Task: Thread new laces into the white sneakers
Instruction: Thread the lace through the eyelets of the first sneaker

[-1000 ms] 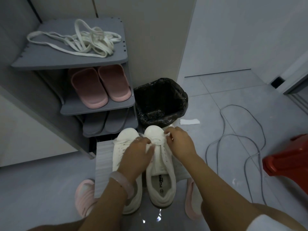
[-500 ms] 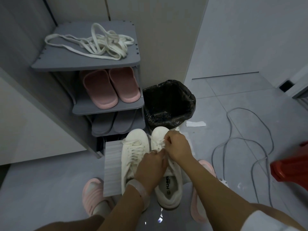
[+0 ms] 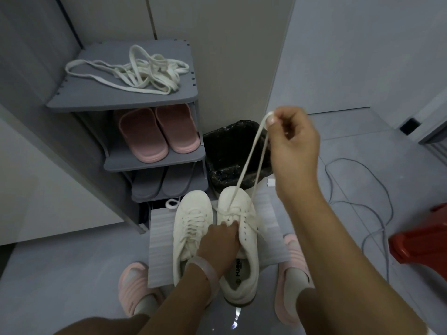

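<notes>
Two white sneakers stand side by side on a white ribbed mat [image 3: 160, 240] on the floor. The left sneaker [image 3: 191, 228] is laced. The right sneaker [image 3: 244, 228] has a lace only through its front eyelets. My right hand [image 3: 291, 139] is raised above it and pinches both ends of that white lace [image 3: 251, 163], pulled taut up from the shoe. My left hand [image 3: 219, 243] rests on the right sneaker's tongue, fingers pressing near the eyelets. A tangle of spare white laces [image 3: 135, 71] lies on the top shelf of the grey rack.
The grey shoe rack [image 3: 179, 155] holds pink slippers [image 3: 157, 134] and grey slippers [image 3: 159, 181]. A black-lined bin [image 3: 229, 151] stands behind the sneakers. A grey cable [image 3: 377, 201] loops on the floor at right, beside a red stool [image 3: 423, 238]. My feet wear pink slippers [image 3: 131, 288].
My right hand has risen from the shoe to well above it, drawing the lace ends up taut. My left hand stays on the right sneaker.
</notes>
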`<state>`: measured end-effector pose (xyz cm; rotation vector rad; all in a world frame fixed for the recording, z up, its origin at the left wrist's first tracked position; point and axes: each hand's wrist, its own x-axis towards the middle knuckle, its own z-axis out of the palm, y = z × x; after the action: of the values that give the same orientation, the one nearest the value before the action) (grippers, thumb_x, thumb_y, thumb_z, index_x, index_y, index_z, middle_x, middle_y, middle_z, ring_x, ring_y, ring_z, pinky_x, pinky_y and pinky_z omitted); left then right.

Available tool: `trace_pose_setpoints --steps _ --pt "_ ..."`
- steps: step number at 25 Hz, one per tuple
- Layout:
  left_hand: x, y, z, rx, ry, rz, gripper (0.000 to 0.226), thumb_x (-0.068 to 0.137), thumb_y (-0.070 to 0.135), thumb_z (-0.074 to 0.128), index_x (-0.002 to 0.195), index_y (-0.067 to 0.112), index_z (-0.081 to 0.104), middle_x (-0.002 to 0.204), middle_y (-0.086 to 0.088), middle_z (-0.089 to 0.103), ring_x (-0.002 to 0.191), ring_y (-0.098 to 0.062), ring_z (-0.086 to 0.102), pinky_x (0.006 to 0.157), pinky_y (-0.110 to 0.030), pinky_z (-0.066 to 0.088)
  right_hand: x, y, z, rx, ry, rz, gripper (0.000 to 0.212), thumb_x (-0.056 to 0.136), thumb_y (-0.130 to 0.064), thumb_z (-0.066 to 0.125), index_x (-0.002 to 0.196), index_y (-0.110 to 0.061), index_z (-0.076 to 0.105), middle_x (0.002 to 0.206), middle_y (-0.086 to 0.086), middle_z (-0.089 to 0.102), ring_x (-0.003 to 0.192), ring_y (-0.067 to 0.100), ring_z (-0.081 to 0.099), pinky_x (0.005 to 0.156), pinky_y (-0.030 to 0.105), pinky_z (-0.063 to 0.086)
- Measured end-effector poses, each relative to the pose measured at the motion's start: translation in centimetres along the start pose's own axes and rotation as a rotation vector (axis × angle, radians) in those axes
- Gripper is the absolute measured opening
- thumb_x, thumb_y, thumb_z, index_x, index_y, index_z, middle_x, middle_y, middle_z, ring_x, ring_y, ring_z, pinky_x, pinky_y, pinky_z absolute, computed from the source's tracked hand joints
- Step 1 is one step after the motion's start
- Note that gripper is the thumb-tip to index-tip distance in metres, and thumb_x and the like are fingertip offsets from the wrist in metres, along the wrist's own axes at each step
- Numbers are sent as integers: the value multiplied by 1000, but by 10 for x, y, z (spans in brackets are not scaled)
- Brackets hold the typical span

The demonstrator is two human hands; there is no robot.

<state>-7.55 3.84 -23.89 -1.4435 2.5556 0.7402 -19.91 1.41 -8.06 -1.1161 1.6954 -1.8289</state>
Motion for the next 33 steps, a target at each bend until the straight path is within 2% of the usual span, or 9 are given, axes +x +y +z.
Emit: trace_pose_setpoints --steps 3,6,10,14,18,22,25,28,33 --pt "0 9 -4 7 15 20 43 100 33 24 138 18 38 128 -9 53 110 -30 51 91 -37 45 5 -4 -5 19 -51 48 22 92 -12 54 77 -28 56 74 -12 55 69 -1 51 69 16 46" --pt "-5 12 -16 -222 136 -56 43 99 34 25 122 10 51 111 -12 63 102 -27 58 85 -33 45 1 23 -6 69 -214 324 18 95 -13 49 81 -22 55 84 1 67 83 15 65 82 29 52" --pt "1 25 -33 -649 366 -268 28 89 14 55 114 8 46 82 6 56 85 -16 61 68 -23 43 -16 32 -9 232 -475 697 20 98 -9 42 81 -13 52 55 1 57 46 12 56 67 34 52" --pt "-1 43 -35 -601 195 -338 10 87 11 59 92 7 52 69 9 48 59 6 57 61 0 41 -36 21 -6 346 -835 724 20 98 -9 41 81 -11 51 53 -1 49 43 9 44 55 26 51" --pt "0 31 -39 -630 77 -7 15 89 11 55 82 23 62 69 11 54 64 1 50 72 -19 50 -24 23 -15 484 -605 741 19 97 -5 38 86 -11 51 52 -2 43 40 6 34 45 18 43" --pt "8 28 -38 -722 132 -56 24 91 7 49 81 22 65 71 8 61 69 -8 57 64 -12 45 -11 54 -31 -322 -473 483 27 90 -5 40 101 -20 61 70 -4 54 63 11 50 56 21 38" --pt "13 22 -47 -742 438 -174 22 92 9 48 86 16 68 74 -2 62 75 -18 58 67 -24 44 -18 74 -41 -822 -797 229 37 87 -8 47 121 -20 56 104 3 63 92 21 56 73 26 41" --pt "11 32 -60 -718 532 -90 19 91 12 51 82 6 66 71 -6 61 67 -17 54 65 -27 42 -36 88 -34 -840 -1025 251 49 91 -16 50 138 -24 40 102 6 58 91 22 53 76 28 40" --pt "1 45 -59 -508 464 169 32 82 27 45 74 1 61 64 4 51 66 -12 46 59 -14 32 -45 102 -17 -965 -1051 203 32 98 -12 36 124 -3 52 123 19 58 110 33 54 94 40 43"
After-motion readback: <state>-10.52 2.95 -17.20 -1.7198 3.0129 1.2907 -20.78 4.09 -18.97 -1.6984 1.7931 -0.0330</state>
